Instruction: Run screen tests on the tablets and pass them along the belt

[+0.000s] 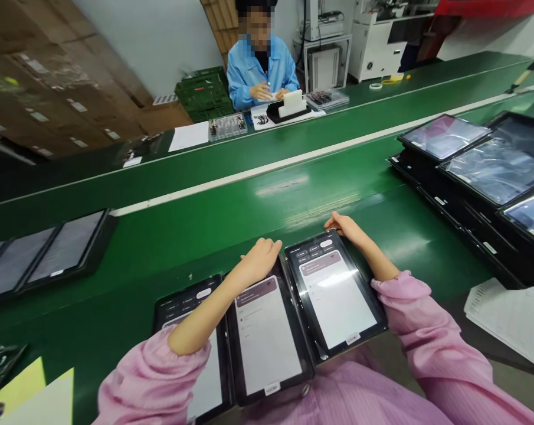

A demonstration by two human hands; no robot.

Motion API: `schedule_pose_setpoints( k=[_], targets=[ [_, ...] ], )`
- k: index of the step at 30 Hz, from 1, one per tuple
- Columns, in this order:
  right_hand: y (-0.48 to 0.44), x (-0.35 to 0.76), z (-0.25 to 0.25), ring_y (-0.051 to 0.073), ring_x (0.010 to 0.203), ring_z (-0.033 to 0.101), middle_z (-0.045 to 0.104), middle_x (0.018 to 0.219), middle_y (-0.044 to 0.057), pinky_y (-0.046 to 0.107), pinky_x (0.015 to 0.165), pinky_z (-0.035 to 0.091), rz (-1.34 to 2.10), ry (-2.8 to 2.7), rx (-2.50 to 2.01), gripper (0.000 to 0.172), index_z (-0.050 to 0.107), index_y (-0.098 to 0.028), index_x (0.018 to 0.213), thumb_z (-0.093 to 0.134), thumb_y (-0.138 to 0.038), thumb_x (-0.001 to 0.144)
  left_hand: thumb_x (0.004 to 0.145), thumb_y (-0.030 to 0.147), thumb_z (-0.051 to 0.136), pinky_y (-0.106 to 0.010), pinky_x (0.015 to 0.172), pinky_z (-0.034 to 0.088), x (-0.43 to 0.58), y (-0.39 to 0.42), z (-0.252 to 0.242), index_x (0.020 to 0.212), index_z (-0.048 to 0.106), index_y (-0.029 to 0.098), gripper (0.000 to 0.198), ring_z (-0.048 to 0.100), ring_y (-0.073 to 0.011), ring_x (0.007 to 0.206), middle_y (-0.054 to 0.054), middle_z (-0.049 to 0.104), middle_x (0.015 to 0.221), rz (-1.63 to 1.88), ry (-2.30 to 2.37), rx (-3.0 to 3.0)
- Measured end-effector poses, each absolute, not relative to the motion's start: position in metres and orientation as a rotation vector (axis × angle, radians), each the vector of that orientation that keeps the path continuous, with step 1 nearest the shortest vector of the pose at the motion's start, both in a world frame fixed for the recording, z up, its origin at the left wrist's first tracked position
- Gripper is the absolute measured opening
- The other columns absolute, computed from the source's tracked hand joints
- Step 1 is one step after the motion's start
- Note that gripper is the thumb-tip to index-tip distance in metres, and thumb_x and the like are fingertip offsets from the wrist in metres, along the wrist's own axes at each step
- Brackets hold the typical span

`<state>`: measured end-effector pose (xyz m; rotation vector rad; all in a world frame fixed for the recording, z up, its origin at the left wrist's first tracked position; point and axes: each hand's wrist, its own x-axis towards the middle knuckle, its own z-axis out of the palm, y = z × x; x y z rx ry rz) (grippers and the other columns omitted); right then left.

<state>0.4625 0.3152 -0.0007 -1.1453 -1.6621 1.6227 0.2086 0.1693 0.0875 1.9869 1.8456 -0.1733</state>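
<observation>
Three black-framed tablets lie side by side on the green belt right in front of me, with lit white screens. The left tablet [182, 304] is partly covered by my left forearm. My left hand [260, 261] rests on the top edge of the middle tablet [267, 342]. My right hand [343, 227] lies over the upper left corner of the right tablet [335, 295]. Pink sleeves cover both my arms up to the forearms. The fingers of both hands are partly hidden.
Film-wrapped tablets [497, 171] lie on black frames at right, and a row of dark tablets [41, 260] lies at left. Papers [510, 319] sit beyond the belt's right edge. Across the green conveyor belt [231, 177], a co-worker in a blue coat [262, 74] handles a white item.
</observation>
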Motion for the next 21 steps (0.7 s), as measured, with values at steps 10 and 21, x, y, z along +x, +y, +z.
schedule_pose_setpoints(
  k=[10,21],
  targets=[
    [0.306,0.461,0.012,0.023,0.071,0.059,0.065,0.069,0.007,0.033,0.068,0.047,1.727,-1.69,-1.088,0.074,0.063,-0.02,0.062,0.043,-0.091,0.072,0.101,0.034,0.025,-0.085,0.103,0.017,0.248,0.15,0.085,0.135,0.056,0.015,0.05,0.053,-0.0418,0.124,-0.023,0.055,0.136,-0.245,2.02,2.118],
    [0.301,0.461,0.018,0.027,0.094,0.064,0.07,0.092,0.008,0.038,0.087,0.049,1.835,-1.694,-0.859,0.056,0.054,-0.021,0.073,0.07,-0.074,0.068,0.091,0.025,0.031,-0.037,0.116,0.035,0.192,0.167,0.083,0.154,0.037,0.026,0.063,0.045,-0.0215,0.14,-0.003,0.044,0.156,-0.084,1.579,1.856]
  ],
)
